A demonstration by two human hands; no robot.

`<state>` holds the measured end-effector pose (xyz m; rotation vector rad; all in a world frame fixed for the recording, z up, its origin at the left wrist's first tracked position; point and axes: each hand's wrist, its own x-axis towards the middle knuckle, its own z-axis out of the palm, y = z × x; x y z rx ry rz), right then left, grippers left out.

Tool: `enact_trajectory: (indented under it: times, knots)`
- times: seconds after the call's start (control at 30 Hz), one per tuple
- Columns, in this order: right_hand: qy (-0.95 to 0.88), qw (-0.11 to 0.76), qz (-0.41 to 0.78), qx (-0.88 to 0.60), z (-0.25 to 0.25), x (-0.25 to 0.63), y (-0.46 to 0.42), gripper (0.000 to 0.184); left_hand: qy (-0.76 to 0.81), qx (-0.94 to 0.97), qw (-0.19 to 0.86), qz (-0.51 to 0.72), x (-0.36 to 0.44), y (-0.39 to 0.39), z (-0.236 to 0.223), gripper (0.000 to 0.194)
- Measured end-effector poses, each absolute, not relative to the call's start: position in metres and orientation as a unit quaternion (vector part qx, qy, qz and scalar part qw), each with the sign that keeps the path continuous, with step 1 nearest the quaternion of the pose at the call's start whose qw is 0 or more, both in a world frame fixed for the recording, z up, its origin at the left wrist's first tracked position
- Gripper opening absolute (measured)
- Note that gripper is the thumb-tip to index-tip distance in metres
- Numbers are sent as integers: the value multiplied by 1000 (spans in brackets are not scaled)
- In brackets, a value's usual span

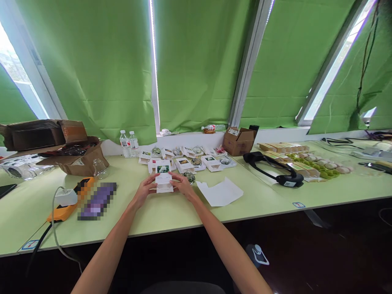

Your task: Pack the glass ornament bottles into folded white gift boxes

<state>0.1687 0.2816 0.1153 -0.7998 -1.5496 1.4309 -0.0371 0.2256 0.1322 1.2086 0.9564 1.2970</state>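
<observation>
A small white box (pixel 164 181) with a flower picture on its top flap lies on the pale green table (pixel 171 212) in front of me. My left hand (pixel 144 190) grips its left side with the fingers curled on it. On its right side my right hand (pixel 183 184) pinches the edge. Just beyond the right hand sits a round glass ornament (pixel 189 176). Behind them lie several more white boxes (pixel 183 164) and glass ornaments (pixel 196 161).
A flat white cardboard sheet (pixel 219 192) lies right of my hands. An orange power strip (pixel 71 199) with a white plug and a blurred purple object (pixel 97 201) lie left. Cardboard boxes (pixel 76 157), two water bottles (pixel 129 143), a black headset (pixel 271 167) and rows of soaps (pixel 309 163) stand farther off.
</observation>
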Motion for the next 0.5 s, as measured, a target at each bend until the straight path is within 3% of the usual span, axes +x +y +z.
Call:
enact_trajectory:
  times: [0.23, 0.5]
  knots:
    - [-614, 418, 602, -293, 126, 171, 275, 58, 409, 498, 539, 542, -41, 226, 134, 68]
    - [-616, 421, 600, -288, 125, 171, 275, 60, 405, 519, 523, 541, -41, 227, 130, 65]
